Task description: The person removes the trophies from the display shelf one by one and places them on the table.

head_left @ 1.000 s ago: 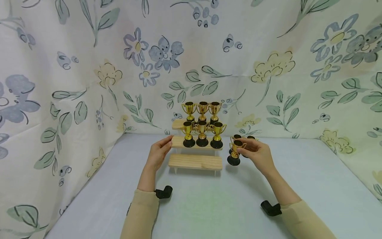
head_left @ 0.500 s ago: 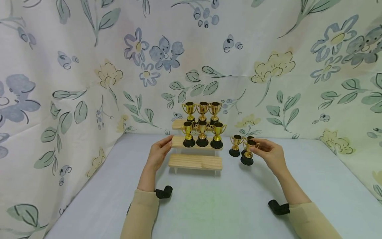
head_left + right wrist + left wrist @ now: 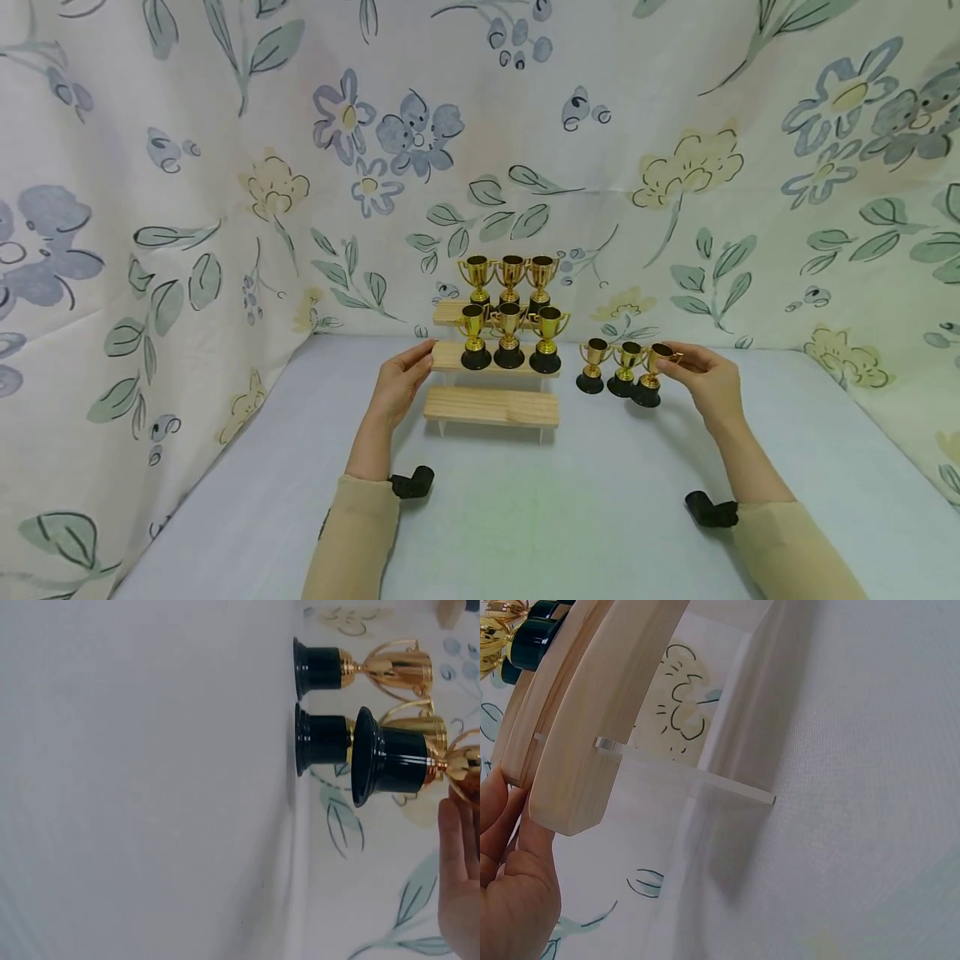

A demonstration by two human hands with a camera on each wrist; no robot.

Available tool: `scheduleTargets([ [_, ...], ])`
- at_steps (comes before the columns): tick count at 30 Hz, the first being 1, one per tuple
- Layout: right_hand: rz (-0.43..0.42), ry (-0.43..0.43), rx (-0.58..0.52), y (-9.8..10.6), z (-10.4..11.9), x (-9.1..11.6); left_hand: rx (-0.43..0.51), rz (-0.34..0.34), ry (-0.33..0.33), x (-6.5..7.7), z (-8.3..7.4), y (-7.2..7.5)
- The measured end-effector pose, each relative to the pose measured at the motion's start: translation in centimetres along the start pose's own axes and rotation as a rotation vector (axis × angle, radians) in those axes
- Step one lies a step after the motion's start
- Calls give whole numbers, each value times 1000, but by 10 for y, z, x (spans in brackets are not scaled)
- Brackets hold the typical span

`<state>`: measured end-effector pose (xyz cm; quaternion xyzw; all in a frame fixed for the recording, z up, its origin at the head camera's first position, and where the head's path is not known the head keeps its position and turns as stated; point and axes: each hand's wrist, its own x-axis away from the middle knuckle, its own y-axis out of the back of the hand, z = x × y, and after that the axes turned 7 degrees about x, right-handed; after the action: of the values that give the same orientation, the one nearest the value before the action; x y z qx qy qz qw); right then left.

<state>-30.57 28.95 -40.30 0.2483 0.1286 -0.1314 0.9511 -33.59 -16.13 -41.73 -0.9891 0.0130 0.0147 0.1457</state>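
My right hand [image 3: 711,385] pinches a small gold trophy cup [image 3: 654,365] with a black base by its cup and handle side. In the right wrist view the base of this trophy [image 3: 401,761] hangs off the tabletop, and in the head view it leans slightly. Two more trophies, one on the left [image 3: 595,354] and one in the middle [image 3: 627,358], stand upright just left of it. My left hand [image 3: 400,388] grips the left end of a three-tier wooden display stand [image 3: 491,406] at its middle board, thumb and fingers at the board's end [image 3: 521,769].
Three gold trophies stand on the top board [image 3: 447,312] and three on the middle board [image 3: 446,357]; the lowest board bears none. Clear supports [image 3: 697,774] hold up the boards. A pale cloth [image 3: 525,517] covers the table, with a floral curtain [image 3: 600,167] behind.
My right hand has carried its trophy rightward, from in front of the other two to their right side, uncovering both. The left hand has kept its grip on the stand.
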Motion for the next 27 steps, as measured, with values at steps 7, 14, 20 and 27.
scheduleTargets([
  [7, -4, -32, -47, 9, -14, -10, -5, -5, 0, 0, 0, 0],
  [14, 51, -30, -37, 16, -21, -15, 7, -7, 0, 0, 0, 0],
  [20, 95, -26, -28, 18, -26, -17, 9, -15, 6, -1, 0, 0],
  [27, 122, -44, -8, 21, -31, -19, -2, 6, 4, 0, 0, 1],
])
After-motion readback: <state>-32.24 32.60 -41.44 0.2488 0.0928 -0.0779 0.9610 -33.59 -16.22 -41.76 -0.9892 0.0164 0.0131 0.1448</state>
